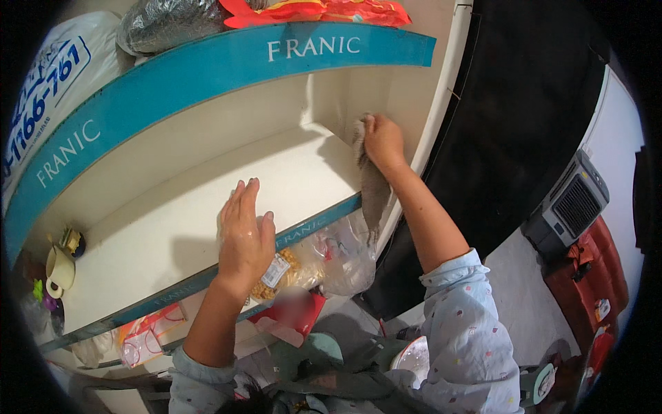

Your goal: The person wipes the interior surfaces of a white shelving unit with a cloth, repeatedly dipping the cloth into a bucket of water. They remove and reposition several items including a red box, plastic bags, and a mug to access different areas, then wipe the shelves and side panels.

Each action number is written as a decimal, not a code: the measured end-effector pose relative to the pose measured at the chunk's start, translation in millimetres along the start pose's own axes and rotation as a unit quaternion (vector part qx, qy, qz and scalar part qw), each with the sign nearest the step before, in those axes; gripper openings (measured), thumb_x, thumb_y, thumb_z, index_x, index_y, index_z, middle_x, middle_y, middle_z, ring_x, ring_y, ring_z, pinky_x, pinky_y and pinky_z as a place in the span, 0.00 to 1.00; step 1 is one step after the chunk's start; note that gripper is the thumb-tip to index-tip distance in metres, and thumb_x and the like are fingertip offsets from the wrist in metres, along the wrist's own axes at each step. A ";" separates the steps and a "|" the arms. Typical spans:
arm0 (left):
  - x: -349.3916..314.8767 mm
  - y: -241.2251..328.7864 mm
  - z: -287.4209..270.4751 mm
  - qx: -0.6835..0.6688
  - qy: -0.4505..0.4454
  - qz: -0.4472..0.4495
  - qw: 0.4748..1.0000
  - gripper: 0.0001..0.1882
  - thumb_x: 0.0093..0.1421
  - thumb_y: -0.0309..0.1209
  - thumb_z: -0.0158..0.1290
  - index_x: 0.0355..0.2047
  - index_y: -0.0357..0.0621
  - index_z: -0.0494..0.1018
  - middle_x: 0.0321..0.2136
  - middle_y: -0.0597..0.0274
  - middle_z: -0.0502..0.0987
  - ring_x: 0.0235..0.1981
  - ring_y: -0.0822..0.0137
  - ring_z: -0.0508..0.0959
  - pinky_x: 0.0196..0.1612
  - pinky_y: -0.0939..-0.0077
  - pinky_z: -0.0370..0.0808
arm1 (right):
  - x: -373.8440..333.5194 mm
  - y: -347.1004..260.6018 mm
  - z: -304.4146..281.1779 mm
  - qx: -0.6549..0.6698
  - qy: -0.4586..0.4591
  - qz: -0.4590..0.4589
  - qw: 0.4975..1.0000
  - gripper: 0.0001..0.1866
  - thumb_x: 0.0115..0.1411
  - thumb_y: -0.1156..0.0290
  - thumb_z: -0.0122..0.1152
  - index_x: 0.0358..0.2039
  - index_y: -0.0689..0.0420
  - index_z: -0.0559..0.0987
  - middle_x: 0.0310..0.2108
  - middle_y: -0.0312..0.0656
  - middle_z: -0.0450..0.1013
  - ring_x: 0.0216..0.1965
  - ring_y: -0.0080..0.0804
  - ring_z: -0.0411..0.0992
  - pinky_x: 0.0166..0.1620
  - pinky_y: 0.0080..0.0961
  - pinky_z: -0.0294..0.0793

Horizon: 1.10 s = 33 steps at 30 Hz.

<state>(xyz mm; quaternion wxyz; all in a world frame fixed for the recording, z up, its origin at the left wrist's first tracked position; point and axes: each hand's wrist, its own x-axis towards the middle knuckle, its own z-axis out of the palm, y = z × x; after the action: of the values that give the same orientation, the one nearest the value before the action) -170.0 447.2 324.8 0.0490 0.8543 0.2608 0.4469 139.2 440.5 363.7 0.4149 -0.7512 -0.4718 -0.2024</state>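
A grey cloth (374,193) is bunched in my right hand (384,143), which presses it to the inner right end wall of a white shelf (276,172). The cloth's loose end hangs down over the shelf's teal front edge. My left hand (245,234) is raised before the front edge with its fingers stretched out, holding nothing. Its shadow falls on the shelf surface. At the shelf's far left end stand a cream mug (60,271) and a small dark blue and yellow object (73,242).
Below are a clear bag of yellow snacks (296,265), plastic bags (349,265) and a red packet (314,314). Overhead, a teal-edged shelf (227,58) bears a white bag (65,83) and a red package (324,12). A black panel (510,103), air cooler (576,200) and red sofa (600,269) stand right.
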 end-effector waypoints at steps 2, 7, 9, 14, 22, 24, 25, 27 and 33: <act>-1.8 -4.8 -5.9 0.020 -0.008 -0.020 1.000 0.28 0.55 0.25 0.49 0.57 0.36 0.59 0.54 0.40 0.64 0.58 0.45 0.62 0.60 0.57 0.57 | -3.0 -43.5 19.2 0.049 -0.065 -0.040 0.996 0.16 0.60 0.62 0.47 0.29 0.64 0.75 0.30 0.59 0.73 0.33 0.58 0.71 0.39 0.46 0.70; -1.7 -7.0 -9.1 0.020 -0.041 -0.016 0.999 0.30 0.54 0.28 0.52 0.57 0.35 0.58 0.54 0.41 0.64 0.58 0.45 0.61 0.61 0.54 0.55 | -11.0 -42.3 57.5 -0.114 -0.216 -0.295 0.924 0.15 0.55 0.67 0.51 0.39 0.63 0.74 0.40 0.55 0.73 0.44 0.54 0.70 0.48 0.45 0.69; -1.1 -6.2 -9.3 0.028 -0.044 -0.015 0.999 0.30 0.54 0.28 0.52 0.57 0.35 0.58 0.54 0.41 0.64 0.58 0.45 0.61 0.61 0.54 0.55 | 18.9 -20.3 73.5 -0.165 -0.281 -0.174 0.929 0.15 0.55 0.68 0.50 0.40 0.63 0.74 0.44 0.53 0.71 0.49 0.49 0.68 0.49 0.40 0.70; 2.1 -2.8 -10.3 -0.020 -0.052 -0.029 0.998 0.31 0.52 0.28 0.54 0.57 0.34 0.59 0.54 0.39 0.64 0.58 0.44 0.62 0.60 0.55 0.57 | 91.6 -12.3 75.8 -0.071 -0.174 -0.082 0.979 0.13 0.56 0.71 0.48 0.40 0.63 0.75 0.48 0.51 0.70 0.52 0.45 0.66 0.52 0.38 0.68; 1.6 -6.9 -13.9 -0.062 -0.028 -0.005 0.998 0.31 0.48 0.23 0.55 0.55 0.32 0.61 0.52 0.38 0.66 0.56 0.43 0.65 0.58 0.58 0.62 | 71.2 -39.1 161.2 -0.151 -0.107 -0.243 0.952 0.11 0.56 0.74 0.50 0.36 0.65 0.78 0.41 0.59 0.72 0.48 0.49 0.69 0.52 0.38 0.69; 2.9 -7.8 -14.5 -0.061 -0.028 -0.012 0.998 0.31 0.48 0.22 0.55 0.54 0.31 0.62 0.51 0.39 0.67 0.55 0.44 0.65 0.58 0.58 0.62 | 70.9 -38.7 164.2 -0.200 -0.207 -0.199 0.937 0.11 0.55 0.75 0.51 0.36 0.65 0.78 0.40 0.59 0.73 0.45 0.49 0.71 0.50 0.38 0.71; 1.2 -9.3 -16.9 -0.056 -0.032 -0.015 0.998 0.31 0.47 0.22 0.55 0.54 0.31 0.62 0.52 0.39 0.67 0.56 0.44 0.65 0.58 0.58 0.62 | 74.3 -49.0 158.5 -0.174 -0.233 -0.162 0.943 0.11 0.55 0.76 0.51 0.37 0.65 0.78 0.40 0.59 0.73 0.44 0.48 0.72 0.49 0.37 0.72; 1.7 -11.8 -19.1 -0.059 -0.027 -0.015 0.998 0.31 0.47 0.22 0.54 0.54 0.33 0.62 0.52 0.40 0.67 0.56 0.44 0.65 0.58 0.58 0.62 | 84.9 -56.0 146.4 -0.201 -0.295 -0.098 0.929 0.13 0.54 0.76 0.52 0.40 0.64 0.78 0.44 0.57 0.72 0.45 0.47 0.72 0.47 0.34 0.74; 2.1 -13.6 -13.1 -0.075 -0.052 -0.039 0.995 0.31 0.48 0.25 0.55 0.55 0.37 0.63 0.52 0.44 0.67 0.56 0.46 0.65 0.59 0.58 0.60 | 150.0 7.7 115.0 -0.322 -0.111 -0.078 0.937 0.20 0.61 0.62 0.47 0.50 0.59 0.71 0.54 0.48 0.65 0.55 0.43 0.63 0.57 0.37 0.61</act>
<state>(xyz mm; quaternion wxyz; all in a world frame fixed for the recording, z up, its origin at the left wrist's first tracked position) -184.8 457.9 329.8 0.1441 0.8594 0.2571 0.4177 206.8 613.8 398.7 0.0780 -0.8230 -0.4819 -0.2905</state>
